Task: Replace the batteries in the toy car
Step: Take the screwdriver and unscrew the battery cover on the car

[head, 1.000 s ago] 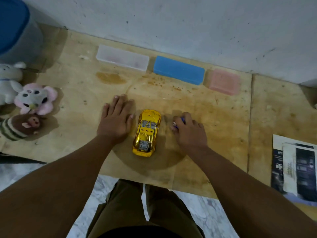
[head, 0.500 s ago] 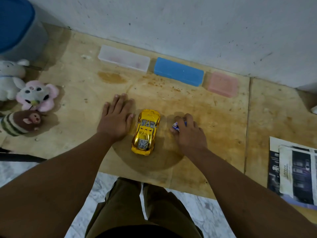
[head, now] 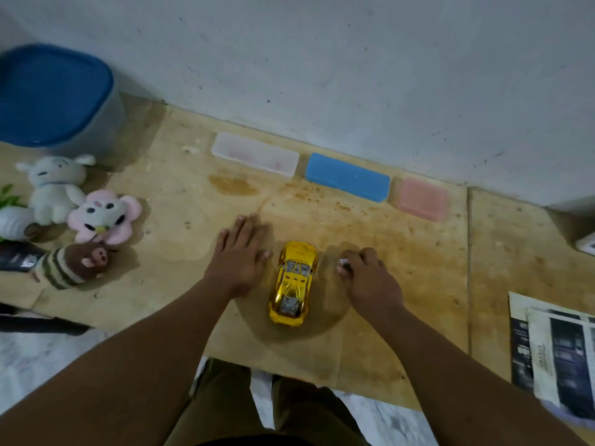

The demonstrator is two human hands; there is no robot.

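The glossy yellow toy car [head: 293,282] sits upright mid-counter [head: 402,268] between the hands, left hand [head: 236,257] flat, right hand [head: 367,280] curled around a small battery [head: 343,261], near the front edge.

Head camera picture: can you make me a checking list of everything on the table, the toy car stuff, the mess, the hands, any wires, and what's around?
Surface: stained wooden board.
Job's things: yellow toy car upright, between the hands; small battery-like object in right hand.
Clutter: three plush toys, clear case, blue case, pink case, papers.
Hands: left hand flat on board; right hand curled, gripping.
Cables: nothing seen.
Surroundings: grey wall, blue-lidded tub.
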